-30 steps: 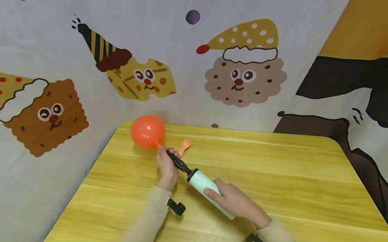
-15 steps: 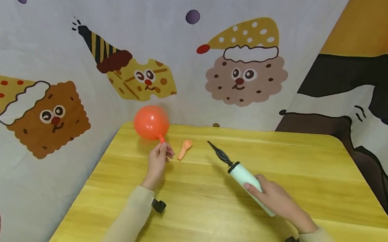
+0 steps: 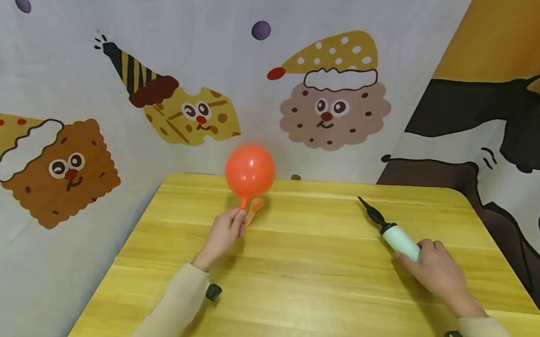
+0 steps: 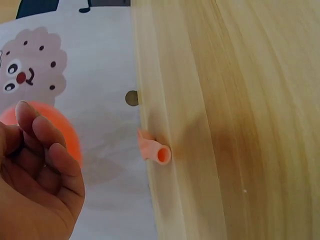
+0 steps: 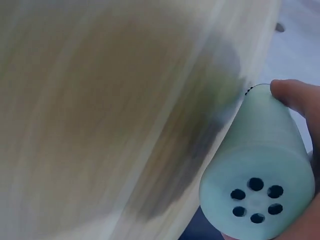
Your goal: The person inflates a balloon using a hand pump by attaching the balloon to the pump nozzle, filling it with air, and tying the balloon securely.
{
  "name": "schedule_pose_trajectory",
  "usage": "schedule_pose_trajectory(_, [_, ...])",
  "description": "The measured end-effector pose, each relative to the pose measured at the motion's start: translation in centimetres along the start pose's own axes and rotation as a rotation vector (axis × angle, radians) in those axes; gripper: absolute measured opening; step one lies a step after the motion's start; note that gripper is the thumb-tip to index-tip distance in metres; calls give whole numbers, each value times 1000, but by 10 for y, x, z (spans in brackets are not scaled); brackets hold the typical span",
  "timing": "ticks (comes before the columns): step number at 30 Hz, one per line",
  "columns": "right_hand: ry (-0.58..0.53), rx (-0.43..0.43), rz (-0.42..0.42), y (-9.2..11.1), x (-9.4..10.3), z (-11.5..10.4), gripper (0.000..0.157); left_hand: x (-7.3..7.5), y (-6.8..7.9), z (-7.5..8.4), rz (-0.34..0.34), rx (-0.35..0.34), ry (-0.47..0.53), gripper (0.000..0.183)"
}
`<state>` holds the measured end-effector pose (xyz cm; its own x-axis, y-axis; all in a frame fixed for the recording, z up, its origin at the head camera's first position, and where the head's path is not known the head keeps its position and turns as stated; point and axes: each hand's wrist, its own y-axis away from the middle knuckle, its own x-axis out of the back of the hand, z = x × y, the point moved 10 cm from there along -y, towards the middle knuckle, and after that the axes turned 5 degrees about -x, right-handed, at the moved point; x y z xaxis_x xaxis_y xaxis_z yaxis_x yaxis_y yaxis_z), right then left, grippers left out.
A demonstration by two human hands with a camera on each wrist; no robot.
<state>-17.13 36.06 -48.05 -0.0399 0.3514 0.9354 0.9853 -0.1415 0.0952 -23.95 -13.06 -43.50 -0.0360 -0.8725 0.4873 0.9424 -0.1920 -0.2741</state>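
My left hand (image 3: 224,233) pinches the neck of an inflated red-orange balloon (image 3: 250,170), which stands upright above the fingers. In the left wrist view the curled fingers (image 4: 49,132) cover most of that balloon. Just right of the hand, a flat, uninflated orange balloon (image 3: 255,208) lies on the table; its open mouth faces the left wrist camera. On the right side my right hand (image 3: 438,271) grips a mint-green balloon pump (image 3: 401,241) with a black nozzle pointing to the back left. The pump's round end, with several holes, shows in the right wrist view.
The yellow wood-grain table (image 3: 314,283) ends at the back against a light wall cloth (image 3: 213,33) printed with cartoon biscuits and cheese. A dark figure is printed on the cloth (image 3: 475,108) at the right.
The red-orange balloon has come off the pump nozzle and moved right and up with my left hand. My right hand has carried the pump far to the right.
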Motion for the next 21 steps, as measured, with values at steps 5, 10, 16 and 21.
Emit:
schedule_pose_trajectory(5, [62, 10, -12, -5, 1, 13, 83, -11, 1, 6, -62, -21, -40, 28])
schedule_pose_trajectory(10, [117, 18, 17, -5, 7, 10, 89, -24, 1, 13, -116, -43, -67, 30])
schedule_pose_trajectory(16, [66, 274, 366, 26, 43, -68, 52, -42, 2, 21, -184, -91, -117, 31])
schedule_pose_trajectory(21, [-249, 389, 131, 39, 22, -144, 20, -59, 4, 30, -222, -118, -156, 30])
